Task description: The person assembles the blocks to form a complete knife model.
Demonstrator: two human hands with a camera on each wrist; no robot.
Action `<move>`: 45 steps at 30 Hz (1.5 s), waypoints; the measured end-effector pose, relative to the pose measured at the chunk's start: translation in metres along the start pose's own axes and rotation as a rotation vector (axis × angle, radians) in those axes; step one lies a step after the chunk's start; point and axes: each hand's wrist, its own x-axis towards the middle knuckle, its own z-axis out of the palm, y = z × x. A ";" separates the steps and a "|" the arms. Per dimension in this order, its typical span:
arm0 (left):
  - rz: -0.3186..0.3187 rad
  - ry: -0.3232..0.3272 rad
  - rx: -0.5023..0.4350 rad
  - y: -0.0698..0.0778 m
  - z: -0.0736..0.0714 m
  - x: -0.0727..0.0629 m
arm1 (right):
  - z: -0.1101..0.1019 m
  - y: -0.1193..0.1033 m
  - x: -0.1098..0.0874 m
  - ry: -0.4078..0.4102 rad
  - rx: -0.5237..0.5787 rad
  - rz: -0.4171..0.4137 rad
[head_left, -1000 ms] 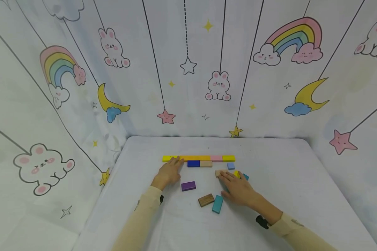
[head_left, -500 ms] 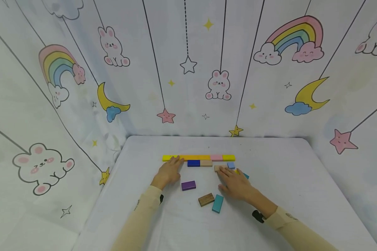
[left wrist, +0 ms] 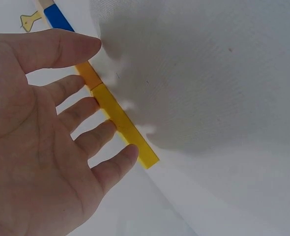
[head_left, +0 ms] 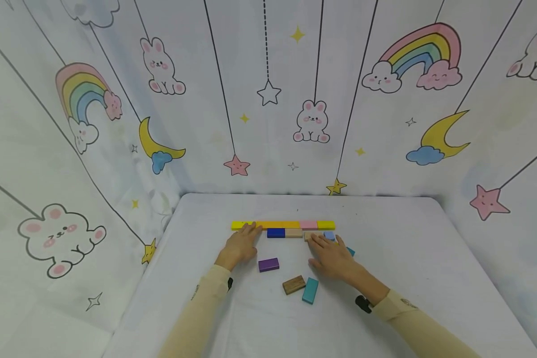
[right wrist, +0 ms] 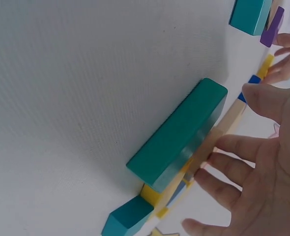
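At the back of the table lies a row of flat blocks: yellow (head_left: 239, 225), orange (head_left: 282, 224), pink (head_left: 308, 224) and yellow (head_left: 326, 225). My left hand (head_left: 238, 247) rests its extended fingertips along the near side of the row's left part. Against the front of the row sit a dark blue block (head_left: 276, 232) and a tan block (head_left: 293, 232). The fingertips of my right hand (head_left: 335, 258) touch a light wood block (head_left: 308, 235), just right of the tan one. A small light blue block (head_left: 329, 235) is beside those fingers. Under the right palm is a long teal block (right wrist: 179, 132).
Nearer the front lie a purple block (head_left: 268, 265), a brown wood-grain block (head_left: 293, 285) and a teal block (head_left: 310, 291). Another teal block (head_left: 351, 251) shows to the right of the right hand. A patterned cloth (head_left: 268, 149) rises behind the white table (head_left: 407, 238).
My right hand has slid left and away from me, and the light wood block has moved with it toward the tan block. The left hand has stayed in place.
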 end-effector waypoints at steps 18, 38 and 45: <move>0.011 0.008 -0.008 -0.001 0.001 0.000 | 0.002 0.001 0.009 0.018 0.023 0.003; 0.008 0.011 0.014 -0.002 0.003 0.002 | 0.000 0.004 0.013 0.029 0.038 -0.011; 0.015 0.008 0.005 -0.002 0.003 0.002 | 0.002 0.007 0.013 0.021 0.029 -0.017</move>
